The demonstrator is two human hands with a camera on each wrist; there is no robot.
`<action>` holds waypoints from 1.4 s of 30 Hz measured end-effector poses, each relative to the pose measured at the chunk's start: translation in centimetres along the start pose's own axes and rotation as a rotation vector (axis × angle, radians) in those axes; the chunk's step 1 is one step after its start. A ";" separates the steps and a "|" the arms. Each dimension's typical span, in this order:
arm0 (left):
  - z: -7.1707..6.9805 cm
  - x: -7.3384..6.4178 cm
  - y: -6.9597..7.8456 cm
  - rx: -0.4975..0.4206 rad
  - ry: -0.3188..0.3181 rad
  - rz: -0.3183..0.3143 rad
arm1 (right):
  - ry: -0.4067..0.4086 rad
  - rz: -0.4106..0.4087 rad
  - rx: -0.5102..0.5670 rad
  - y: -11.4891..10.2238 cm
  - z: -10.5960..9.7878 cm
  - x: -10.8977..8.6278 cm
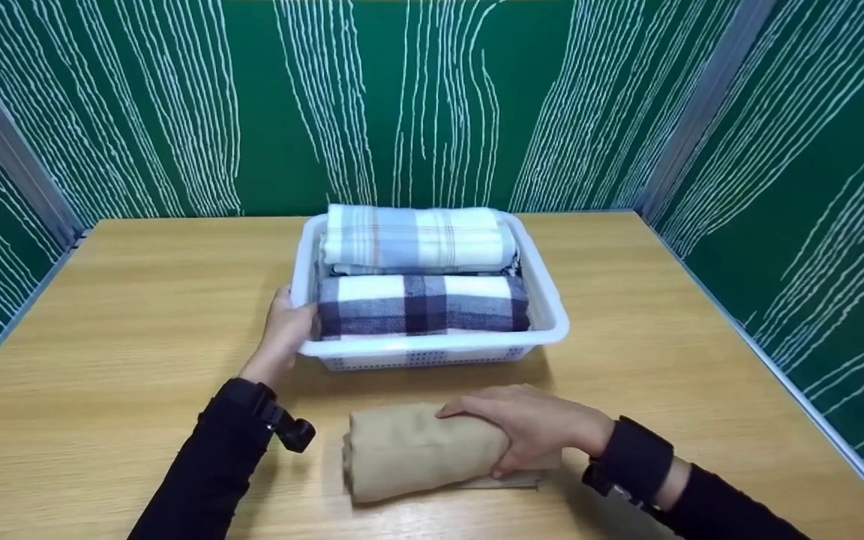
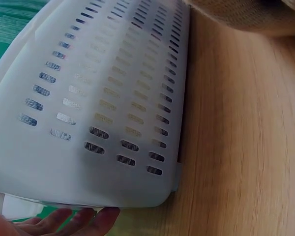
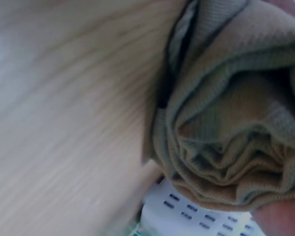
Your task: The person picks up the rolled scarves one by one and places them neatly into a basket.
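A white plastic basket (image 1: 432,343) with slotted walls stands on the table. Inside lie two rolled cloths: a light blue and white plaid one (image 1: 417,236) at the back and a dark purple and white checked one (image 1: 424,304) in front. My left hand (image 1: 286,330) grips the basket's left rim, thumb over the edge; its fingertips show under the wall in the left wrist view. In front of the basket, a tan rolled cloth (image 1: 417,454) lies crosswise. My right hand (image 1: 533,427) holds its right end, thumb and fingers spread around the roll. Its spiral end (image 3: 241,152) faces the right wrist camera.
The wooden table (image 1: 169,300) runs back to a green wall (image 1: 454,105) with white wavy lines. Similar panels (image 1: 837,202) stand along both sides, with grey posts at the corners. Both wrists wear dark straps with small cameras.
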State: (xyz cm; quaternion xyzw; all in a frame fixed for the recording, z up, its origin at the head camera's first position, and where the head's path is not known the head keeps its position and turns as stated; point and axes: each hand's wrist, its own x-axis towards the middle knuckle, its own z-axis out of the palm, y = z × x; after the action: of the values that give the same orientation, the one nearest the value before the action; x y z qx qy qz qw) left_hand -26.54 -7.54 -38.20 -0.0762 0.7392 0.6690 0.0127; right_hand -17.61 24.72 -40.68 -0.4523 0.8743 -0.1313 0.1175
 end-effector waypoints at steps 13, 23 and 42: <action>-2.4 -1.7 0.4 -0.003 -0.162 -0.126 | 0.191 -0.048 0.152 1.0 -0.5 -2.3; -6.2 -9.7 -3.5 -0.083 -0.311 -0.363 | 0.285 0.500 1.105 1.6 -0.3 -8.4; 3.9 -14.7 -3.6 -0.212 -0.303 -0.377 | 0.336 0.725 1.165 -2.5 1.4 -5.0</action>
State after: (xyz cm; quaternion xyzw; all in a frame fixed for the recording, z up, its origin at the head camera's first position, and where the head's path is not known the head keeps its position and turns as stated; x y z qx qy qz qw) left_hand -11.87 -2.59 -40.36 -0.1127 0.6274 0.7323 0.2396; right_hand -12.48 27.29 -40.69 0.0300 0.7637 -0.5984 0.2403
